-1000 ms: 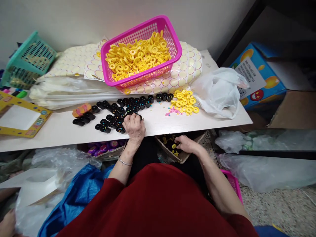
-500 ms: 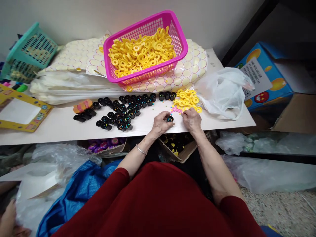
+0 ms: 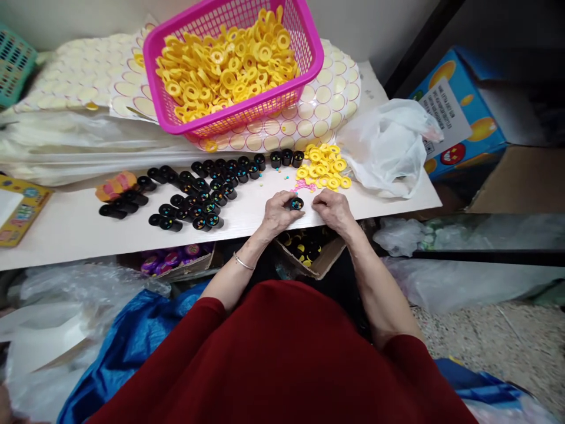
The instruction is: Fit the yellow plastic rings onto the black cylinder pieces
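Between the thumb and fingers of my left hand (image 3: pixel 279 212) is a small black cup (image 3: pixel 297 204) with coloured bits inside, held upright at the table's front edge. My right hand (image 3: pixel 332 208) is closed just to the right of it, fingertips pinched together; what they hold, if anything, is hidden. A little pile of pink pieces (image 3: pixel 305 185) lies beyond the hands. Behind that is a heap of yellow rings (image 3: pixel 324 166). Several black cups (image 3: pixel 212 207) holding coloured bits stand in a group to the left of my left hand.
A pink basket (image 3: pixel 238 116) full of yellow rings rests on printed sheets (image 3: pixel 339 88) at the back. A white plastic bag (image 3: pixel 388 147) lies at the right, near a blue carton (image 3: pixel 481 121). Below the table edge is a cardboard box (image 3: pixel 324 266) of black and yellow parts.
The view has shifted, so the table's things sit further left and higher. My left hand still holds the black cup. My right hand stays pinched beside it.
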Available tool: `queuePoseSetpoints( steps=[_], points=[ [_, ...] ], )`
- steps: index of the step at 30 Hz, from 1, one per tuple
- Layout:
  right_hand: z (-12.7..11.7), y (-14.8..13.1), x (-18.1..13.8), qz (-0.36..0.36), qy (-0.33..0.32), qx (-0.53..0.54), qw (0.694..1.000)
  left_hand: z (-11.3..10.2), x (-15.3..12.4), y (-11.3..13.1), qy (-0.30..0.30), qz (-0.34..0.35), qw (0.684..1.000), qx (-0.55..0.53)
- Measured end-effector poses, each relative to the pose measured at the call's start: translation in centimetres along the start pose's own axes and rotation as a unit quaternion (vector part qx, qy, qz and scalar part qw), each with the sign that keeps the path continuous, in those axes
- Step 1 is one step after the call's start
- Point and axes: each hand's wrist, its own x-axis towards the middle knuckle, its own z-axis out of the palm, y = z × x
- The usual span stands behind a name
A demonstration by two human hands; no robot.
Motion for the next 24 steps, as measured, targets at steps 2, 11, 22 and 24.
queuePoseSetpoints(
  steps=[2, 11, 22, 24],
  points=[
    [0.2, 0.4, -0.5, -0.020, 0.024, 0.021, 0.999, 0.1, 0.0, -0.1, -0.002, 0.006, 1.000, 0.011],
    [0.7, -0.1, -1.3, -0.021, 0.022, -0.076, 0.997, 0.4, -0.2, -0.6, 0.003, 0.015, 1.000, 0.009],
    [-0.4, -0.8, 0.9, 0.194, 0.010, -0.066, 0.979, 0.4, -0.1, -0.3, -0.003, 0.009, 1.000, 0.026],
    [-0.5, -0.7, 1.1, 0.206, 0.014, -0.067, 0.976, 0.4, -0.2, -0.1, -0.006, 0.006, 0.999, 0.035]
  ],
)
